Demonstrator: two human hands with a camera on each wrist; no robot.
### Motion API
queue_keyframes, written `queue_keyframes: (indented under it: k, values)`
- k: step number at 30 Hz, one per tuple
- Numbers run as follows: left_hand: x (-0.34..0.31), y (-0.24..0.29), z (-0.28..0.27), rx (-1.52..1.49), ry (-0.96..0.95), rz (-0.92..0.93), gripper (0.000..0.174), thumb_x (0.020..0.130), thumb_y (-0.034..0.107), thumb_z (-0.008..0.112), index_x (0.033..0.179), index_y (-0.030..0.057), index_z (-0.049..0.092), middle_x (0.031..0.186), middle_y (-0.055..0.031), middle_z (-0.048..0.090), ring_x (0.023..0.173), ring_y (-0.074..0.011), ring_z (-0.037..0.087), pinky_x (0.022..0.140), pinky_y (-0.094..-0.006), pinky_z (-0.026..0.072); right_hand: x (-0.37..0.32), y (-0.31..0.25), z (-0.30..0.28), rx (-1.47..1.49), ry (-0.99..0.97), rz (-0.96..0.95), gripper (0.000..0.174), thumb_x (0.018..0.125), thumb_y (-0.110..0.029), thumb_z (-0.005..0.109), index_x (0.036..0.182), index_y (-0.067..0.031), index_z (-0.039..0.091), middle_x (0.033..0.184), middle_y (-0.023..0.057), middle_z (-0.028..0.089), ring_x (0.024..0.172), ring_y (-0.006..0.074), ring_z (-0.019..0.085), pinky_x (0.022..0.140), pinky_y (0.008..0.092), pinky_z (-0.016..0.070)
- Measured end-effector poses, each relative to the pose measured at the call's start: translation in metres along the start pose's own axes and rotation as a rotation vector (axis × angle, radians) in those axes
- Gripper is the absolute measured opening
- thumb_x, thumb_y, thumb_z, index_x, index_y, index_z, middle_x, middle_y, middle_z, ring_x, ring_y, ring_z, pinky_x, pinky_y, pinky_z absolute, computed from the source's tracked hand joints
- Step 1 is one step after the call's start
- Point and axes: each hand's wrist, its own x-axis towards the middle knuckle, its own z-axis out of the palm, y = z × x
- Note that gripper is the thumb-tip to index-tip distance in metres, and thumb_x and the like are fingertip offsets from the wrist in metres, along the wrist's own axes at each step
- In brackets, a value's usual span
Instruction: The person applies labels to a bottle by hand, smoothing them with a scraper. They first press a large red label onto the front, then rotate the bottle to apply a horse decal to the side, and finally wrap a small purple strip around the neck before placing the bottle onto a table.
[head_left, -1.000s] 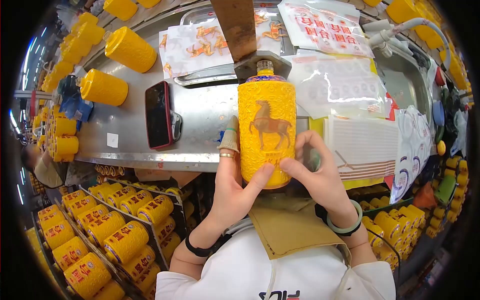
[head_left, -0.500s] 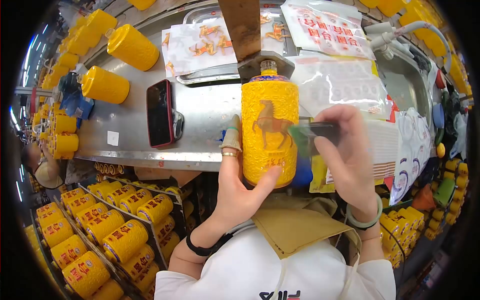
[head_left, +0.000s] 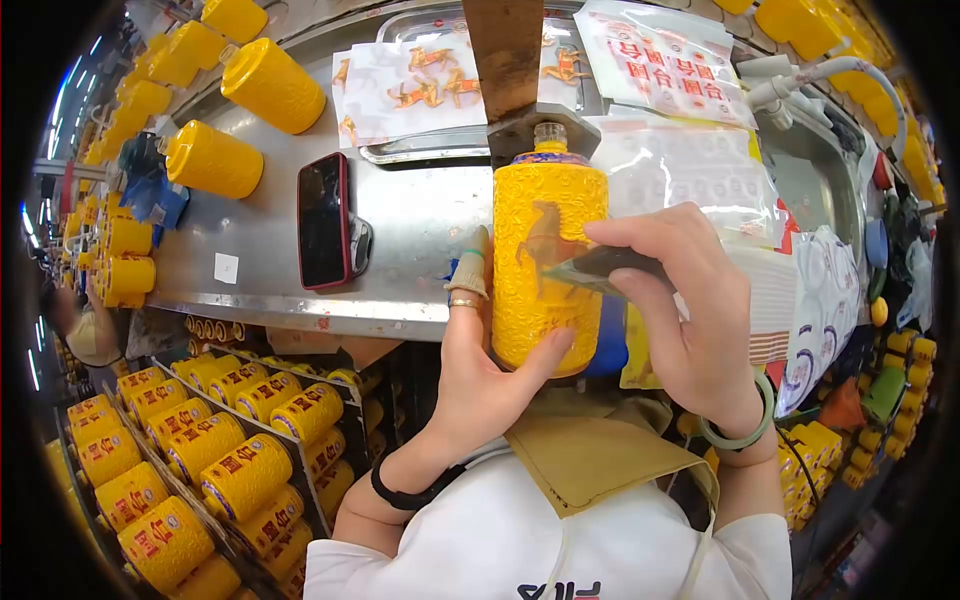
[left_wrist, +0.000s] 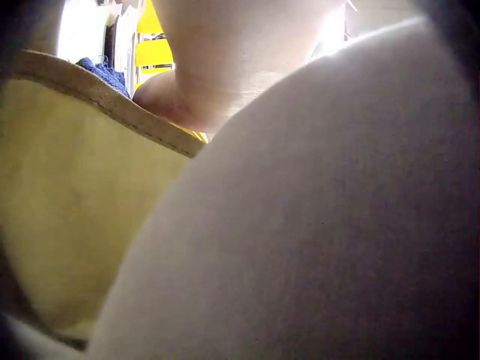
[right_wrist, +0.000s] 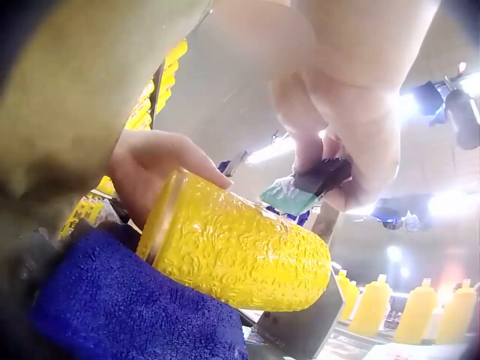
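A yellow embossed bottle with a clear glass neck lies on its side, its neck at a metal bracket on a brown post. A brown horse decal shows on its upper face, with small red characters below. My left hand grips the bottle near its base, thumb over the face and fingers along the left side; one finger wears a cloth cover. My right hand pinches a small squeegee, dark with a translucent green blade, over the horse. The left wrist view shows mostly apron and skin.
A blue towel lies beneath the bottle. A phone and two yellow bottles stand left on the metal table. Horse decal sheets lie behind, and printed plastic sheets to the right. Racks of yellow bottles fill the lower left.
My right hand left the bottle's lower right side, appeared with the squeegee at the right, then brought it onto the horse decal. My left hand keeps its grip on the bottle.
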Motion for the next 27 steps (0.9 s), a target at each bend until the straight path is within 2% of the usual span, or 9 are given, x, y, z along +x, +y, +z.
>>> queue_keyframes:
  k: [4,8,10,16,20,22,23,26,27]
  values:
    - [0.001,0.0,0.0,-0.006,0.005,-0.013,0.093,0.092,-0.003,0.072,0.164,-0.0029,0.013,0.163,-0.0175,0.033,0.15,-0.026,0.036,0.122,-0.041,0.0333,-0.003,0.001,0.0,0.005,0.004,0.04,0.032,0.085,0.009,0.067,0.115,-0.0006,0.069,0.102,0.0134,0.071,0.091,0.0341,0.063,0.084,0.0409,0.0514]
    - [0.001,0.0,-0.001,-0.017,0.01,-0.018,0.093,0.092,-0.002,0.072,0.164,-0.003,0.013,0.164,-0.0177,0.033,0.151,-0.026,0.036,0.122,-0.041,0.0326,-0.002,0.0,-0.001,-0.004,-0.004,0.035,0.032,0.085,0.009,0.067,0.116,-0.0004,0.069,0.102,0.013,0.071,0.091,0.0339,0.063,0.083,0.0407,0.0513]
    - [0.001,0.0,0.0,0.006,0.003,0.001,0.092,0.092,-0.002,0.072,0.164,-0.0031,0.014,0.164,-0.0178,0.033,0.151,-0.0262,0.035,0.123,-0.0408,0.0318,0.0,0.001,0.0,0.011,-0.01,0.0,0.033,0.085,0.01,0.064,0.116,0.0004,0.069,0.098,0.0134,0.07,0.088,0.031,0.062,0.081,0.0373,0.05]
    - [0.0,0.001,0.0,0.062,-0.01,0.0,0.088,0.093,-0.004,0.07,0.163,-0.0033,0.016,0.163,-0.0176,0.033,0.151,-0.0261,0.035,0.123,-0.0404,0.0311,0.001,-0.004,0.009,0.055,-0.13,-0.063,0.035,0.083,0.007,0.067,0.116,-0.001,0.07,0.102,0.0121,0.07,0.09,0.033,0.06,0.081,0.0397,0.0499]
    - [0.0,0.0,0.002,-0.001,-0.011,0.005,0.086,0.093,-0.005,0.069,0.163,-0.0036,0.017,0.163,-0.0175,0.034,0.151,-0.0259,0.035,0.123,-0.0403,0.0315,0.007,0.001,0.011,-0.014,-0.123,-0.076,0.036,0.082,0.007,0.069,0.117,-0.0015,0.071,0.103,0.0123,0.07,0.091,0.0326,0.059,0.08,0.0406,0.05]
    - [0.001,-0.001,0.002,0.021,-0.004,0.043,0.085,0.095,0.001,0.07,0.16,-0.0063,0.017,0.153,-0.0169,0.044,0.141,-0.0228,0.047,0.116,-0.0374,0.0408,0.011,0.0,0.009,-0.134,-0.039,-0.145,0.038,0.081,0.007,0.07,0.117,-0.001,0.071,0.102,0.0125,0.07,0.09,0.0337,0.06,0.081,0.0399,0.05]
    - [0.001,-0.001,0.001,0.022,-0.004,0.044,0.085,0.095,0.001,0.07,0.16,-0.0063,0.017,0.153,-0.0169,0.044,0.141,-0.0228,0.047,0.116,-0.0374,0.0408,0.011,-0.001,0.008,-0.134,-0.038,-0.147,0.038,0.081,0.007,0.07,0.117,-0.001,0.071,0.102,0.0125,0.07,0.09,0.0337,0.06,0.081,0.0399,0.05]
    - [0.001,0.0,-0.002,0.03,-0.015,0.029,0.086,0.095,0.001,0.071,0.161,-0.0066,0.016,0.154,-0.0175,0.042,0.142,-0.0234,0.046,0.117,-0.0381,0.0406,0.006,0.002,0.001,-0.057,0.016,-0.109,0.034,0.084,0.009,0.066,0.116,-0.0006,0.071,0.102,0.0121,0.069,0.092,0.0281,0.063,0.084,0.035,0.0506]
    - [0.002,0.001,-0.003,-0.018,-0.005,0.028,0.086,0.096,0.001,0.071,0.161,-0.0063,0.016,0.155,-0.0172,0.042,0.142,-0.0236,0.046,0.117,-0.0384,0.0407,0.0,0.003,-0.001,0.015,0.042,0.017,0.031,0.089,0.009,0.063,0.118,-0.0002,0.07,0.104,0.0105,0.069,0.093,0.0231,0.064,0.086,0.0323,0.0502]
